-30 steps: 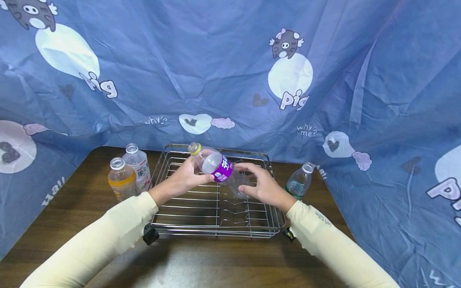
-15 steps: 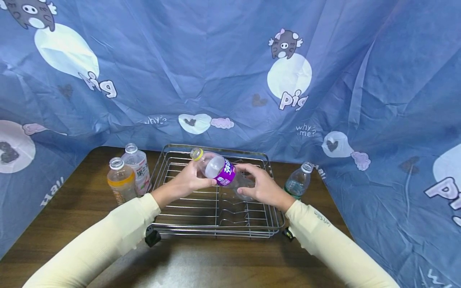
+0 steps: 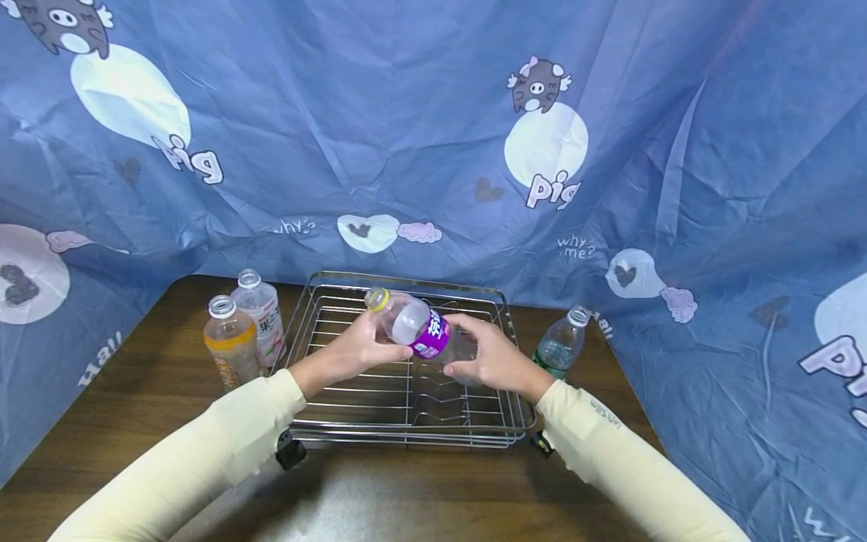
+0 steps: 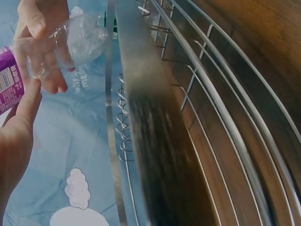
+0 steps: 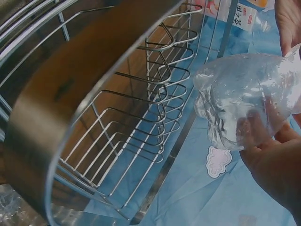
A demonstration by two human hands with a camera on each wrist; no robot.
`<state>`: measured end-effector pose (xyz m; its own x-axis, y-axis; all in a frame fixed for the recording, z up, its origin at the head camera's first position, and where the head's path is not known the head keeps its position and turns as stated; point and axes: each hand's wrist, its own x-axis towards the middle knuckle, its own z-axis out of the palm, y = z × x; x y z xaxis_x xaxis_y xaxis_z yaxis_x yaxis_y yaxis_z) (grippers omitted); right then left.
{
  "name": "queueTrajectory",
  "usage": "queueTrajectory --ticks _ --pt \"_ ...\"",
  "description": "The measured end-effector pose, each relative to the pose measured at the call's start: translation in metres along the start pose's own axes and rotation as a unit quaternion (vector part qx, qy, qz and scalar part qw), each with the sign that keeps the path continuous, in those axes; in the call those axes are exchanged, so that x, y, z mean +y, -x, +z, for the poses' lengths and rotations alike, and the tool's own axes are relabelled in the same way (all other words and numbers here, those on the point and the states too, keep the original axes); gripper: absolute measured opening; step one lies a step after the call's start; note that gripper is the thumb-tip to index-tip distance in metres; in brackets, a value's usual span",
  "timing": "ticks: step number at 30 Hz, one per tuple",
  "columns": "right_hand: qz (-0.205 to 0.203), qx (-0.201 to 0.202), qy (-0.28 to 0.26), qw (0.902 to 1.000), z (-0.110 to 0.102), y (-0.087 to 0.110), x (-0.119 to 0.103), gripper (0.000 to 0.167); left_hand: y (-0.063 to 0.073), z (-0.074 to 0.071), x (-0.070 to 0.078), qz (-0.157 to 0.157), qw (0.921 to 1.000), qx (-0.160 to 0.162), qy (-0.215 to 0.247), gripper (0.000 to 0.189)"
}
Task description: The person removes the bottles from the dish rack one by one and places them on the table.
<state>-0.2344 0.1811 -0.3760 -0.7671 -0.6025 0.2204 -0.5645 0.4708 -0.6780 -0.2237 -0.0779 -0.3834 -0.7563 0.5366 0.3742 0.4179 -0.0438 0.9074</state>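
A clear plastic bottle point(image 3: 432, 336) with a purple label and a yellow neck ring is held tilted above a wire dish rack point(image 3: 352, 406). Its mouth points to the upper left and carries no cap. My left hand point(image 3: 355, 350) grips it by the shoulder and label, thumb along the near side. Around the lower part curl the fingers of my right hand point(image 3: 489, 357). The right wrist view shows the ridged bottle base point(image 5: 221, 99) with fingers behind it. In the left wrist view the purple label point(image 4: 10, 80) lies beside my left fingers.
Two uncapped bottles, an orange-banded one point(image 3: 230, 342) and a white-labelled one point(image 3: 263, 309), stand left of the rack. At its right is a clear bottle with a green label point(image 3: 562, 342). A blue printed curtain point(image 3: 420, 135) hangs behind the wooden table point(image 3: 406, 497).
The purple-labelled bottle has shifted down and to the right, and its neck has dropped. My left hand has moved with it; my right hand has barely moved.
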Motion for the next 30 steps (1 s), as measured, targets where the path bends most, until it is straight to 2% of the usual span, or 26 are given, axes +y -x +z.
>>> queueTrajectory --ticks 4,11,17,24,30 --pt "0.001 -0.009 0.004 1.0 -0.001 0.004 0.001 0.072 0.001 0.002 0.002 0.002 0.9992 -0.022 0.035 0.066" --pt "0.018 -0.009 0.014 0.9997 -0.004 0.008 0.0 0.068 0.003 -0.003 0.0 -0.001 0.9994 -0.031 0.017 0.073" --pt "0.024 0.0 0.004 0.9997 -0.009 0.011 -0.003 0.068 0.007 -0.003 -0.005 -0.027 0.9982 -0.054 -0.01 0.078" --pt "0.022 0.005 -0.018 0.9996 -0.013 0.015 -0.002 0.067 0.012 -0.001 -0.01 -0.057 0.9951 -0.073 0.034 0.082" --pt "0.027 0.029 -0.019 0.999 -0.013 0.019 -0.002 0.068 0.016 -0.005 -0.013 -0.07 0.9944 -0.079 -0.009 0.078"
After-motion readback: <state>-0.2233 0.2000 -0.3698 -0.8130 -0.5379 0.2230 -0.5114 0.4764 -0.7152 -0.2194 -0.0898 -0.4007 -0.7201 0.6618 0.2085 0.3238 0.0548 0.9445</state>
